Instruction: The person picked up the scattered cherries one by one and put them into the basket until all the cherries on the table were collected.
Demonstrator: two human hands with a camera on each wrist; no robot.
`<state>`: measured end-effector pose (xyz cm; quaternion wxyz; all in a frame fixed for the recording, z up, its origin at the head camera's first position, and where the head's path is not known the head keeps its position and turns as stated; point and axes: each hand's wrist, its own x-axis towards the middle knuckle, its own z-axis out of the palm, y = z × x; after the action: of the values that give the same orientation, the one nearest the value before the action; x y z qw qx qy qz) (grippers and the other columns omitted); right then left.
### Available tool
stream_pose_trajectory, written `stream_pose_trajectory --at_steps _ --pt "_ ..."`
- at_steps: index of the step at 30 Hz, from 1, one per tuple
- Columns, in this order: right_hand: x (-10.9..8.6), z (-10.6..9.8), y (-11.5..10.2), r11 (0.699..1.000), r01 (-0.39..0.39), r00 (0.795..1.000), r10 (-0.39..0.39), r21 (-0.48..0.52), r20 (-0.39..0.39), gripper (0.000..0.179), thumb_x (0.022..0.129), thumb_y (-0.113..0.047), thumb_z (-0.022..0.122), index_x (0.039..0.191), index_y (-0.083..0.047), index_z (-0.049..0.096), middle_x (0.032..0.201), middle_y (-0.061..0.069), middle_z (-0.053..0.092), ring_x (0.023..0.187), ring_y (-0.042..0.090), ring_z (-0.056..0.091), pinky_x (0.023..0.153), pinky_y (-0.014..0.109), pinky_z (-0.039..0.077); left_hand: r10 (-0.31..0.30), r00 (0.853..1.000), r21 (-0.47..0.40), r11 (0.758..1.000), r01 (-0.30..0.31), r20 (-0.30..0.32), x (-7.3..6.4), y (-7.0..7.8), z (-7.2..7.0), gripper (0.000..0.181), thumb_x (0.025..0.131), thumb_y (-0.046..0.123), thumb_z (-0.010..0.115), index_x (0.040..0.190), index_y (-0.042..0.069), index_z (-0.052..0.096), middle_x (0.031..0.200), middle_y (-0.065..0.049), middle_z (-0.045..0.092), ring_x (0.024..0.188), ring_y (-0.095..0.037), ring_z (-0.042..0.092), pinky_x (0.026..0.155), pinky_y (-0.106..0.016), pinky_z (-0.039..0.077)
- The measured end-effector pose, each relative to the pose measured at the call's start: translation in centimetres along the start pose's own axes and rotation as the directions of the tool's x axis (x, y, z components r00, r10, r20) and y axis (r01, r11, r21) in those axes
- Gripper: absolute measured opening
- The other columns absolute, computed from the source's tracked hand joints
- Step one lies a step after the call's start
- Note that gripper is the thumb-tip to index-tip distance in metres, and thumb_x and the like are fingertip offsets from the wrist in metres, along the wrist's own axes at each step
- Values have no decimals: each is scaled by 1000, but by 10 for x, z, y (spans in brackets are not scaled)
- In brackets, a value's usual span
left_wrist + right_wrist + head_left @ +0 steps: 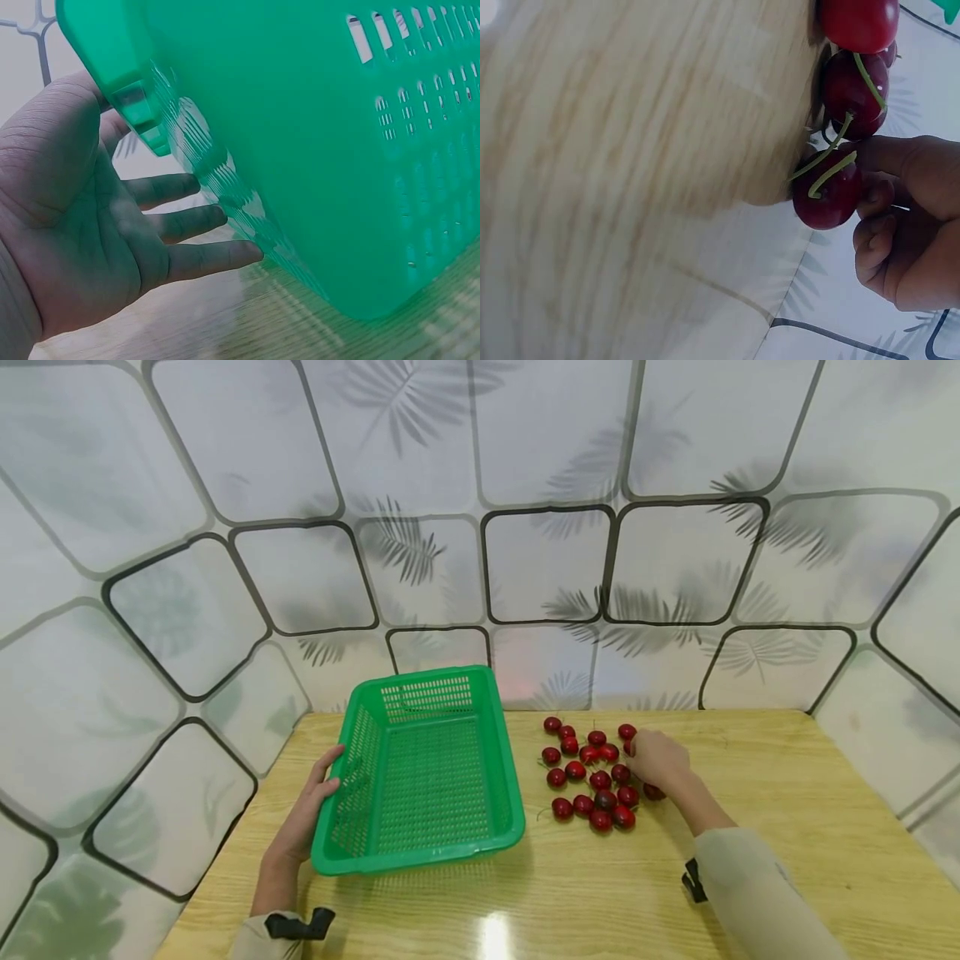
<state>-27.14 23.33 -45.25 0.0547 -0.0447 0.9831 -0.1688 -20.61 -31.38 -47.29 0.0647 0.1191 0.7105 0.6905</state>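
Observation:
A green slotted plastic basket (431, 785) stands on the left of the table with nothing in it. At its left side my left hand (303, 814) touches the rim. In the left wrist view, that hand's fingers (206, 259) extend fairly straight along the outer wall. Dark red cherries (600, 781), several with green stems, lie in a loose cluster right of the basket. My right hand (660, 764) is at the cluster's right edge, fingers curled. In the right wrist view its fingertips pinch a stemmed cherry (827, 191); part of the grip is hidden behind the fruit.
The wooden table (570, 893) carries the basket and cherries. A patterned curtain (547, 568) with leaf prints and dark outlines rises behind the table and along both sides. More cherries (859, 22) lie beside the right hand's fingers.

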Motion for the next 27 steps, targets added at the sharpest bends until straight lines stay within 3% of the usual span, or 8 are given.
stream_pose_trajectory --at_steps 9,14,21,27 --pt "-3 0 3 999 -12 1000 13 52 -18 42 88 -7 54 51 -19 38 47 -6 29 44 9 28 43 23 22 -5 1000 21 1000 5 -10 0 -1 1 54 110 31 30 160 26 12 151 -11 14 100 -18 61 77 -34 55" --pt "-5 -5 1 998 13 997 -9 67 -71 35 86 -7 54 54 -17 43 48 -6 34 45 8 28 43 23 22 -14 1000 27 1000 14 -15 -1 -1 0 54 110 31 30 160 25 11 148 -8 18 100 -17 62 77 -35 55" --pt "-9 -15 -6 994 38 993 -25 103 -118 27 87 -6 54 63 -14 46 51 -4 35 47 10 28 45 24 22 -15 1000 28 999 15 -17 -1 -1 1 54 110 32 30 160 27 11 151 -13 14 99 -18 61 76 -35 55" --pt "-11 -22 -20 993 61 987 -44 105 -157 29 93 -16 52 64 -14 49 54 -2 41 48 11 34 45 25 25 -19 1000 22 1000 20 -15 -1 0 1 54 110 32 29 160 26 10 153 -13 10 100 -16 61 77 -34 55"
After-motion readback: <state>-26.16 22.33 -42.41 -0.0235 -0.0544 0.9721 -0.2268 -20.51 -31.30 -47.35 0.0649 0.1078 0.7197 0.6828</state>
